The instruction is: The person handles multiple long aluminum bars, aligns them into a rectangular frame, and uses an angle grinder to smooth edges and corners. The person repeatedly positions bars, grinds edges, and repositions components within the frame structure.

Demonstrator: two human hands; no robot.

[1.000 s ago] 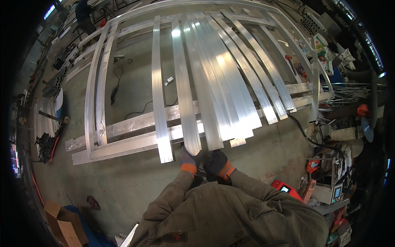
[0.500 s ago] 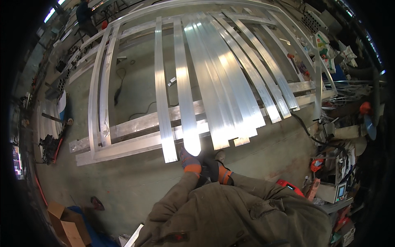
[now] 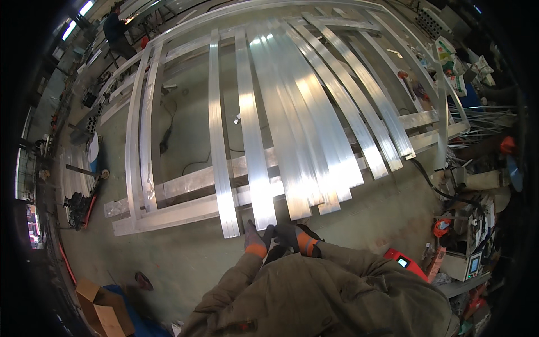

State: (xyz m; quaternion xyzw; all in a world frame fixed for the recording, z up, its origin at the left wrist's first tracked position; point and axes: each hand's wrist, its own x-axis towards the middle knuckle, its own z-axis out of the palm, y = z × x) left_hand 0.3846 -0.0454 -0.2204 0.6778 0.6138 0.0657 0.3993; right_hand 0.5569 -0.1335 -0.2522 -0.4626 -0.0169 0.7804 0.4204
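Observation:
My left hand [image 3: 256, 240], in a dark grey glove with an orange cuff, is at the near end of a long flat aluminium bar [image 3: 256, 163]. Its fingers close around the left corner of that end. Just right of it is my right hand [image 3: 288, 236], gloved alike, with its fingertips pointing towards the same bar end; dark glove and shadow hide how its fingers are bent. A narrower aluminium bar [image 3: 219, 151] lies to the left. On the right, several bars [image 3: 314, 140] lie side by side in a shiny row.
The bars rest across a large aluminium frame [image 3: 168, 218]. More loose bars [image 3: 387, 121] lie farther right. An open cardboard box [image 3: 104, 309] stands at lower left, a red device [image 3: 405, 264] at lower right. A black cable [image 3: 424, 174] runs along the right. Another person [image 3: 117, 33] works far left.
My view has shifted slightly, so the bars sit lower in it. My left hand stays at the bar end, and my right hand has come up closer beside it.

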